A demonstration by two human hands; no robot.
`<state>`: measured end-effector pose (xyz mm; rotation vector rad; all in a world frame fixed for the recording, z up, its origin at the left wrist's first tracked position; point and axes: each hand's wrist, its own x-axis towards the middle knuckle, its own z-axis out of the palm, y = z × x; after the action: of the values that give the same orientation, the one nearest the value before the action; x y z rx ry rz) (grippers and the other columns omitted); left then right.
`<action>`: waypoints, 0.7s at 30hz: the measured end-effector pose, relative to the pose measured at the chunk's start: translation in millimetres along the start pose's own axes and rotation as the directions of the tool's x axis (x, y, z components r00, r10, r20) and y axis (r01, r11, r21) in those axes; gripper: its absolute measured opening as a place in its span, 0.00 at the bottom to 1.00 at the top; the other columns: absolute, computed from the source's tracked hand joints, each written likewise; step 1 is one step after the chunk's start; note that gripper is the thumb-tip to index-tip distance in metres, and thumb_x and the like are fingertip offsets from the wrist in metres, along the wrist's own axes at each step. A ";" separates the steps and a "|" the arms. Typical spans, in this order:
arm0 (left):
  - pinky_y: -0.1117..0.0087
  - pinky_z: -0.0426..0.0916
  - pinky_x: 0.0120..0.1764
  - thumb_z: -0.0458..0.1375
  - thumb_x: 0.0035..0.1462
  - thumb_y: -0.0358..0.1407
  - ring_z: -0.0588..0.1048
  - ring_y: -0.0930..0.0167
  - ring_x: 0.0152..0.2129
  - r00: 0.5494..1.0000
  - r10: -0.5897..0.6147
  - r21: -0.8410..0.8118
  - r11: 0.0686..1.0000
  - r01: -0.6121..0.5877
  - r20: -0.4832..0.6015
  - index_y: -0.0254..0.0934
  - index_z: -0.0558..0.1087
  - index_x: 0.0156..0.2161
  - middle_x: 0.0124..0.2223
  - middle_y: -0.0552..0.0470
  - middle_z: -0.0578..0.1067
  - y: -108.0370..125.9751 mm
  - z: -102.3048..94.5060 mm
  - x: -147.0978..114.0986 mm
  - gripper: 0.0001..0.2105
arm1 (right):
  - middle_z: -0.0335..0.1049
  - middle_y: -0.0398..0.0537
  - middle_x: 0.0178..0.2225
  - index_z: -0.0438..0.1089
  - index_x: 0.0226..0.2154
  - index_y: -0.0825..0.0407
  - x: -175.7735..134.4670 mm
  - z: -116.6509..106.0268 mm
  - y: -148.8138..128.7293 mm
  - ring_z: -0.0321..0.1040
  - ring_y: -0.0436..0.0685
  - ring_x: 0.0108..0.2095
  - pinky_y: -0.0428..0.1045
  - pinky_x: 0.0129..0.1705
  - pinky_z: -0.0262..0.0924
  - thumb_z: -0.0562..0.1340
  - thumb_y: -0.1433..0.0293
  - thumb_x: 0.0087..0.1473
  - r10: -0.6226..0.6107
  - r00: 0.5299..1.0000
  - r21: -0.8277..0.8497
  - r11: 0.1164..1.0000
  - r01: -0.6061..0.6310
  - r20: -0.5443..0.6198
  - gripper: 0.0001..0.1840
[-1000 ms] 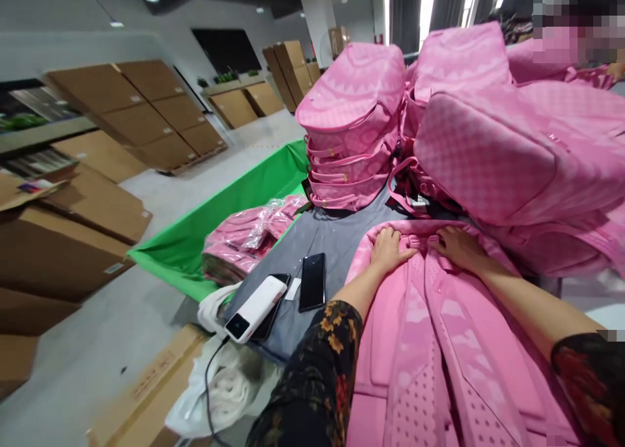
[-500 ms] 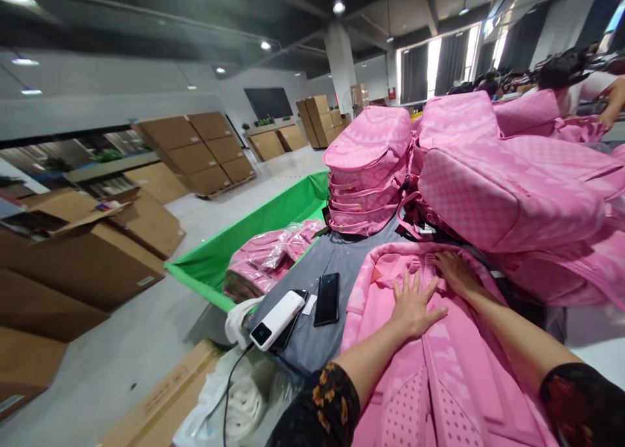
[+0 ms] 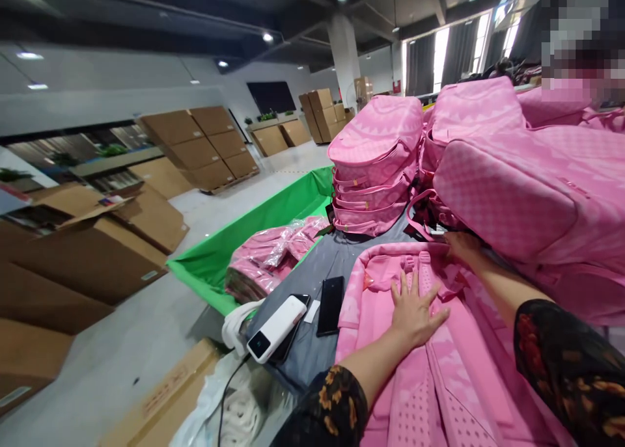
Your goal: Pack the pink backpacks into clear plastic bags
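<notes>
A pink backpack (image 3: 459, 401) lies flat in front of me with its perforated shoulder straps facing up. My left hand (image 3: 415, 310) rests spread on the upper part of its back panel. Just beyond the backpack's top edge, my right hand (image 3: 463, 246) reaches in beside the pile; its fingertips are partly hidden near a small white tag. A large pink backpack (image 3: 508, 187) lies on its side right behind that hand. Farther back stands a neat stack of pink backpacks (image 3: 374, 154), with their top handles facing me.
On the grey-covered table (image 3: 315, 268) lie a black phone (image 3: 331, 306) and a white power bank (image 3: 277, 328) with a cable. A green bin (image 3: 254, 232) beyond the left edge holds plastic-wrapped pink goods (image 3: 263, 258). Cardboard boxes (image 3: 195, 151) stand across the floor.
My right hand has moved from the backpack's upper panel forward past its top edge, toward the pile. My left hand stays spread on the panel. The view has shifted slightly.
</notes>
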<state>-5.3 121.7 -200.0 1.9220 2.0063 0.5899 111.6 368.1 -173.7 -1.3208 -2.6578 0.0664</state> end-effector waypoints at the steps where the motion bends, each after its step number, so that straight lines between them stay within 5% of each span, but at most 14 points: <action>1: 0.30 0.43 0.67 0.51 0.67 0.55 0.43 0.44 0.73 0.999 -0.022 0.008 1.000 0.022 -0.032 0.55 0.62 0.69 0.75 0.45 0.54 -0.9 1.3 3.9 0.28 | 0.77 0.57 0.45 0.74 0.47 0.55 -7.5 -4.3 -4.2 0.75 0.63 0.46 0.59 0.50 0.69 0.68 0.67 0.58 0.013 1.000 -0.023 1.000 -0.014 -0.003 0.15; 4: 0.40 0.49 0.70 0.48 0.71 0.43 0.53 0.54 0.72 0.984 -0.079 0.017 0.996 0.083 -0.159 0.43 0.63 0.69 0.73 0.42 0.60 -1.9 4.7 6.3 0.25 | 0.72 0.67 0.55 0.72 0.54 0.58 -54.6 -16.7 -26.1 0.70 0.73 0.56 0.64 0.54 0.66 0.65 0.73 0.56 0.013 1.000 -0.080 0.997 -0.015 -0.020 0.22; 6: 0.45 0.50 0.70 0.48 0.70 0.38 0.57 0.58 0.71 0.972 -0.081 0.008 0.996 0.084 -0.220 0.37 0.63 0.68 0.72 0.39 0.62 -1.6 5.7 5.2 0.24 | 0.67 0.64 0.62 0.71 0.58 0.53 -103.8 -17.9 -47.3 0.63 0.72 0.63 0.66 0.59 0.62 0.60 0.70 0.61 -0.041 0.999 -0.082 0.996 0.039 -0.020 0.23; 10: 0.47 0.55 0.69 0.45 0.69 0.31 0.61 0.58 0.68 0.949 -0.147 -0.139 0.984 0.112 -0.279 0.31 0.63 0.67 0.70 0.35 0.64 -2.2 -0.3 13.8 0.23 | 0.65 0.61 0.65 0.67 0.63 0.51 -204.1 -0.4 -91.8 0.61 0.68 0.65 0.64 0.64 0.58 0.53 0.60 0.67 -0.354 0.933 0.000 0.935 0.355 -0.062 0.27; 14: 0.52 0.57 0.68 0.39 0.69 0.26 0.63 0.63 0.66 0.960 -0.147 -0.200 0.975 0.100 -0.237 0.36 0.65 0.65 0.66 0.40 0.68 -0.8 -18.4 8.1 0.24 | 0.65 0.64 0.64 0.67 0.64 0.56 -234.6 17.0 -108.0 0.61 0.68 0.65 0.67 0.64 0.55 0.47 0.60 0.69 -0.399 0.916 -0.010 0.917 0.399 -0.038 0.30; 16: 0.57 0.60 0.65 0.44 0.70 0.30 0.70 0.64 0.60 0.986 -0.049 -0.210 0.978 0.015 -0.158 0.40 0.72 0.58 0.60 0.45 0.75 4.4 -30.8 -17.9 0.18 | 0.65 0.63 0.65 0.67 0.64 0.56 -226.9 19.9 -103.8 0.61 0.67 0.65 0.66 0.64 0.54 0.47 0.62 0.69 -0.360 0.933 -0.023 0.933 0.359 -0.027 0.29; 18: 0.63 0.66 0.59 0.50 0.71 0.37 0.75 0.66 0.50 0.980 0.201 -0.229 0.954 -0.193 0.009 0.40 0.77 0.48 0.51 0.49 0.79 12.4 -42.4 -54.9 0.13 | 0.64 0.61 0.65 0.66 0.64 0.56 -218.4 21.5 -98.8 0.62 0.65 0.65 0.63 0.64 0.55 0.48 0.65 0.69 -0.341 0.939 -0.034 0.940 0.340 -0.036 0.28; 21: 0.65 0.68 0.47 0.52 0.70 0.48 0.75 0.66 0.39 0.774 0.587 -0.179 0.809 -0.559 0.236 0.38 0.77 0.40 0.40 0.48 0.78 24.4 -48.0 -98.7 0.18 | 0.65 0.62 0.65 0.65 0.64 0.57 -213.9 26.6 -98.2 0.63 0.64 0.64 0.61 0.63 0.55 0.48 0.65 0.69 -0.325 0.942 -0.067 0.945 0.321 -0.079 0.27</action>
<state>-1.4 19.8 -152.7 2.4012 1.1722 0.4972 156.4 139.6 -217.2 -0.8600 -2.7758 -0.1048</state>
